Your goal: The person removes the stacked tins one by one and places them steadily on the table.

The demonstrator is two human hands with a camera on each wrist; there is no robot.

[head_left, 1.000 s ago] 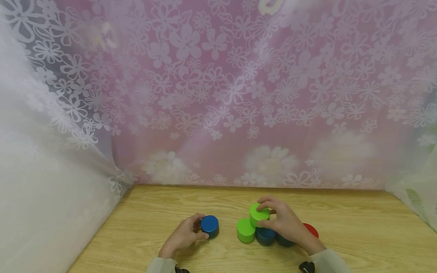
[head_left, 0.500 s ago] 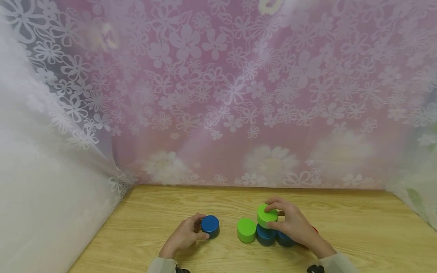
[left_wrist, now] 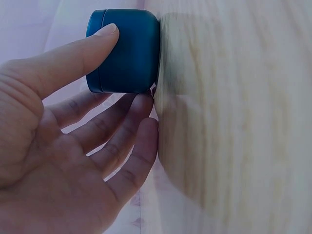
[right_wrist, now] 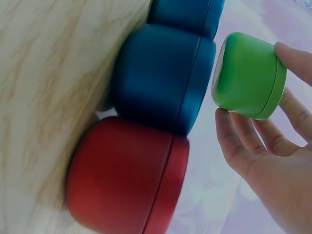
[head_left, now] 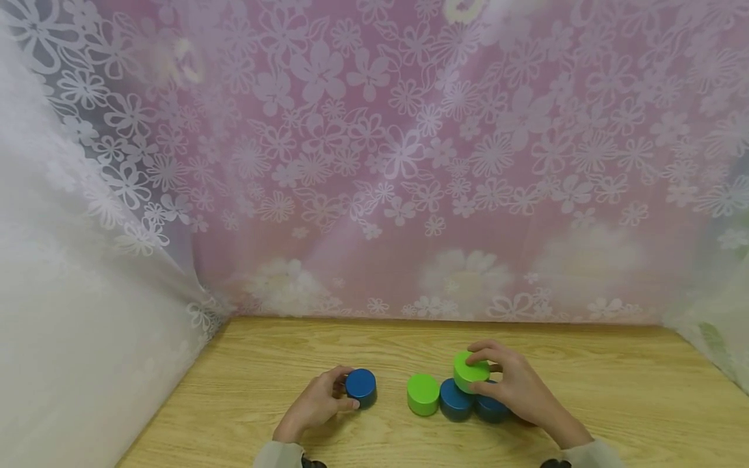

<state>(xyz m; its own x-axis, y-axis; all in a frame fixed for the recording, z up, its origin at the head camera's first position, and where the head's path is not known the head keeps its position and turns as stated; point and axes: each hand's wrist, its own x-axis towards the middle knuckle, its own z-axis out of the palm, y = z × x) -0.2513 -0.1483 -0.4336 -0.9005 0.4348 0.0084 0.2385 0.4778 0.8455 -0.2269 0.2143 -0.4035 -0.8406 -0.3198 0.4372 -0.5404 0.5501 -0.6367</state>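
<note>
Right hand (head_left: 515,390) is pinching a green tin (head_left: 471,372) by its sides, holding it over the two blue tins (head_left: 456,399) on the bench (head_left: 614,396) — looks light, stiff, smooth, likely slippery. Left hand (head_left: 318,403) is clamping a lone blue tin (head_left: 360,387), thumb and fingers on its sides.

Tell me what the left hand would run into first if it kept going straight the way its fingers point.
The left hand already grips the lone blue tin. Beyond it, probably the green tin on the table, though depth is unclear.
</note>
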